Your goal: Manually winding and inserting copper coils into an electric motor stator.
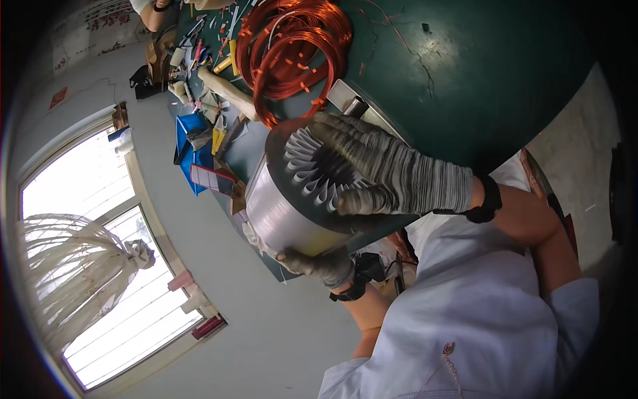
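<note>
A metal stator core [292,206], a thick silvery cylinder with a ring of slots around a dark central opening, stands tilted at the table's near edge. My right hand [399,166], in a grey striped knit glove, lies across its slotted end. Its fingers reach the far rim, and the thumb presses near the slots. Low on the cylinder's near side, my gloved left hand [322,266] grips the wall, its fingers partly hidden by the core. Dark bands circle both wrists.
Coils of orange-red copper wire [292,53] lie beyond the core on the dark green table [492,73]. A metal tray [379,120] sits beside it. Leftward are a blue bin [189,143], a phone [211,178] and scattered tools. Another person's arm [153,16] shows at far left.
</note>
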Available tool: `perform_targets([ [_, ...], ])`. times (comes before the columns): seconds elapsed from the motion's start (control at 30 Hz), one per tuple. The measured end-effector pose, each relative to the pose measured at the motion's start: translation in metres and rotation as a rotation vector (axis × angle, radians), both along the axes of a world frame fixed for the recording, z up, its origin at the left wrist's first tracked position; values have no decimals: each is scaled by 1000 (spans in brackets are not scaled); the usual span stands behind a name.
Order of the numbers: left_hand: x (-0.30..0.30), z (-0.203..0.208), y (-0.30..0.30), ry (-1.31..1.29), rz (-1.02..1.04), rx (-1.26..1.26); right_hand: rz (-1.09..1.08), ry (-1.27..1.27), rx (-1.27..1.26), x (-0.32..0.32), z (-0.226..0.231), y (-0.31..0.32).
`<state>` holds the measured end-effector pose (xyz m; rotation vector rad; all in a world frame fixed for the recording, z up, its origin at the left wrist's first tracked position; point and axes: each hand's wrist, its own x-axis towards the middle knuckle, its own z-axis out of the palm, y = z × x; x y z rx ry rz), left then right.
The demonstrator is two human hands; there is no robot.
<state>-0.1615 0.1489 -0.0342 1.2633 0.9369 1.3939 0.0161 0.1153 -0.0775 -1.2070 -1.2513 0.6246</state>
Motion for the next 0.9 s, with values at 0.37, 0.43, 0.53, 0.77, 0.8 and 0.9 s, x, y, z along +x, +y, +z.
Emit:
perform_targets([
  [0.37,7,-2,-12,165,23,-23,-90,-316,-131,5,-21,-28],
  [0.43,12,-2,-14,211,-20,-29,-92,-338,-186,7,-14,-29],
  [0.53,11,-9,-20,194,-3,-50,-165,-632,-303,3,-13,-30],
  [0.77,-3,-16,-35,67,-196,-170,-54,-761,-500,-14,-2,-31],
  [0.8,-3,-14,-38,91,-166,-200,-56,-780,-535,-15,1,-32],
  [0.9,5,-15,-43,145,-98,-189,-46,-732,-593,-20,7,-34],
])
